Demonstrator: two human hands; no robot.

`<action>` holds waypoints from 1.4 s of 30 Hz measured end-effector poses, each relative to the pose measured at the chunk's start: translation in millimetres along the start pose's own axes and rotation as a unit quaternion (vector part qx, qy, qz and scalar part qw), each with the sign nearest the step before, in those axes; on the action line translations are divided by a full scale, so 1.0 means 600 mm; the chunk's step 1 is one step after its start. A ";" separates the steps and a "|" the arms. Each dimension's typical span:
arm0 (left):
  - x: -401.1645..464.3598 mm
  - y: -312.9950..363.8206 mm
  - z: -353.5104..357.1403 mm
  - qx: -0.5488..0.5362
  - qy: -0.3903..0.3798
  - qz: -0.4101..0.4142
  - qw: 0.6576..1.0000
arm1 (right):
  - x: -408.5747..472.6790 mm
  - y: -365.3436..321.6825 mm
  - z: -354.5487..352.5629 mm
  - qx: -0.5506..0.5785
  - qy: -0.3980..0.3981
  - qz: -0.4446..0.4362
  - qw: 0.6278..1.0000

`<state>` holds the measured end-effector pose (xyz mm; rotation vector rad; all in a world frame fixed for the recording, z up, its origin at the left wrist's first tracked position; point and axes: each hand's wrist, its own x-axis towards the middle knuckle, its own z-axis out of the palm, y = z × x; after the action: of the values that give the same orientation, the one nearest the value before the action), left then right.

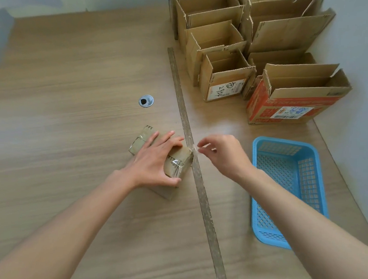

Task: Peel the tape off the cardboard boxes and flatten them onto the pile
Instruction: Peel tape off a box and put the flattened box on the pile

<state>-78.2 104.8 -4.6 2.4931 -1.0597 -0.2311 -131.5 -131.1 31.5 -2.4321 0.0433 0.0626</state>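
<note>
Fingers [167, 138] of our left hand [155, 159] lie nearly straight and spread across the top of the small box [177, 160], with the thumb curled against its near side, pinning it to the table [72, 86]. Our right hand [223, 153] pinches a strip of clear tape [194, 148] between thumb and forefinger, right at the box's right edge. That strip is thin and glossy, hard to make out against the metal rail [195, 171] crossing just behind it. Much of the box top is hidden under our palm. Beyond, open boxes [225, 76] stand nested in a cluster; the farthest are cut off by the frame, so we cannot count them exactly. We see 1 orange box [292, 99], 1 blue basket [289, 191] and 1 grommet [146, 101].
</note>
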 end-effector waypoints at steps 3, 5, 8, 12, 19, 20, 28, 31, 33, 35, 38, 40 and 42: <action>0.001 0.001 -0.003 -0.018 -0.002 -0.007 1.000 | -0.016 -0.008 0.029 0.002 0.041 -0.047 0.998; 0.001 0.005 -0.001 -0.026 0.010 -0.019 0.999 | -0.027 -0.010 0.045 0.054 0.011 -0.049 0.997; 0.001 0.006 0.002 -0.022 0.026 -0.020 0.999 | -0.035 -0.004 0.054 0.131 -0.025 -0.019 0.991; -0.004 0.001 0.004 -0.026 0.012 0.006 1.000 | -0.020 0.001 0.044 0.136 0.013 0.011 0.991; -0.006 -0.003 0.003 -0.031 -0.007 0.027 0.999 | -0.041 0.074 0.013 0.089 0.141 0.167 0.972; -0.008 -0.003 0.005 -0.020 0.003 0.024 1.000 | -0.050 0.077 0.006 0.048 0.113 0.139 0.983; -0.004 0.003 0.022 0.048 0.041 -0.009 0.998 | -0.141 0.128 -0.079 -0.015 0.187 0.144 0.972; -0.002 0.004 0.027 0.052 0.051 -0.020 0.997 | -0.184 0.151 -0.084 -0.009 0.184 0.194 0.964; -0.002 0.007 0.029 0.045 0.053 -0.028 0.997 | -0.202 0.160 -0.078 0.004 0.174 0.224 0.959; -0.003 0.010 0.028 0.042 0.051 -0.032 0.997 | -0.210 0.168 -0.074 0.014 0.170 0.247 0.954; -0.003 0.013 0.024 0.041 0.046 -0.036 0.997 | -0.216 0.182 -0.070 -0.055 0.119 0.252 0.959; -0.003 0.016 0.023 0.040 0.042 -0.036 0.998 | -0.220 0.187 -0.063 -0.149 0.036 0.241 0.958; -0.003 0.020 0.025 0.032 0.045 -0.040 0.998 | -0.229 0.191 -0.055 -0.200 -0.050 0.216 0.954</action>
<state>-91.8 94.3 -12.7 2.5803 -0.9470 -0.1090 -273.0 -237.6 -10.3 -2.7731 0.5683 0.4281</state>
